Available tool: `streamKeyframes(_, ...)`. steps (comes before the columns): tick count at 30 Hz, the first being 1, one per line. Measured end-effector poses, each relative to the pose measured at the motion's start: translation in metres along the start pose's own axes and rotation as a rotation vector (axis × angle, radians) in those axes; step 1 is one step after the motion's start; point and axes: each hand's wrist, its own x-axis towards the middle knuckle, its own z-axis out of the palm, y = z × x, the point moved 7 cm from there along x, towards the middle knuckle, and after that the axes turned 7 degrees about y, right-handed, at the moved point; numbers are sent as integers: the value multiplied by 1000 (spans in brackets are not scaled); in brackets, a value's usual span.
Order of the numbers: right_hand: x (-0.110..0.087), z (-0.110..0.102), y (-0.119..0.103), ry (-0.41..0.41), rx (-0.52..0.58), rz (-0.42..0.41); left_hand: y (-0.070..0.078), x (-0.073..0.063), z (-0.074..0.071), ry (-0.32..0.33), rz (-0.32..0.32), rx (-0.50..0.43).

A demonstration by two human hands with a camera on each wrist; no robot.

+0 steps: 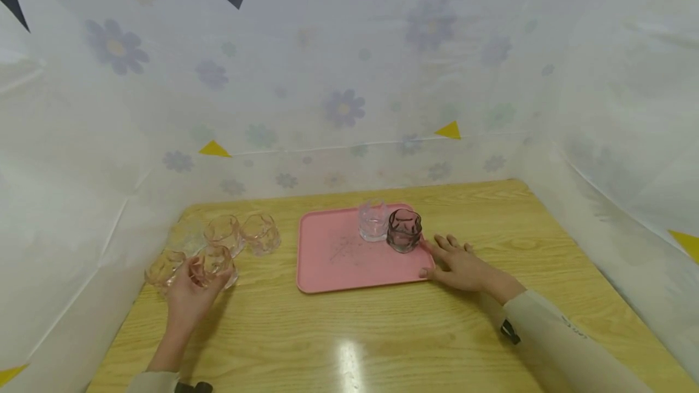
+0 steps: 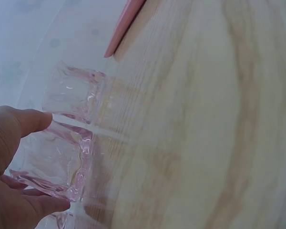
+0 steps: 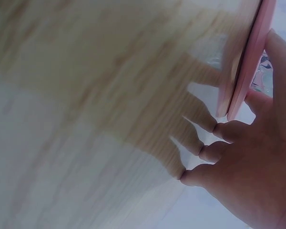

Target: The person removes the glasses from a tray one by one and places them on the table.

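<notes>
At the left of the table, my left hand (image 1: 191, 296) grips a pink-tinted glass (image 2: 52, 162) between thumb and fingers. Close around it stand more glasses: one pink glass (image 1: 261, 235) to the right, another pink glass (image 1: 222, 232) behind, a third (image 1: 162, 270) to the left, and a pale clear one (image 1: 185, 236) at the back. My right hand (image 1: 461, 267) lies with fingers spread on the table, its thumb at the right rim of a pink tray (image 1: 322, 275). On that tray a clear glass (image 1: 373, 223) stands beside a dark grey glass (image 1: 405, 232).
The wooden table (image 1: 327, 332) carries the tray near its middle. White patterned sheeting (image 1: 338, 162) encloses the back and both sides, close behind the glasses on the left.
</notes>
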Motion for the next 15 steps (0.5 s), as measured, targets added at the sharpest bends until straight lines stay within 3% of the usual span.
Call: streamKeyframes(15,-2,-1,0,0,20,6,2,0,-1,-5,-10,30)
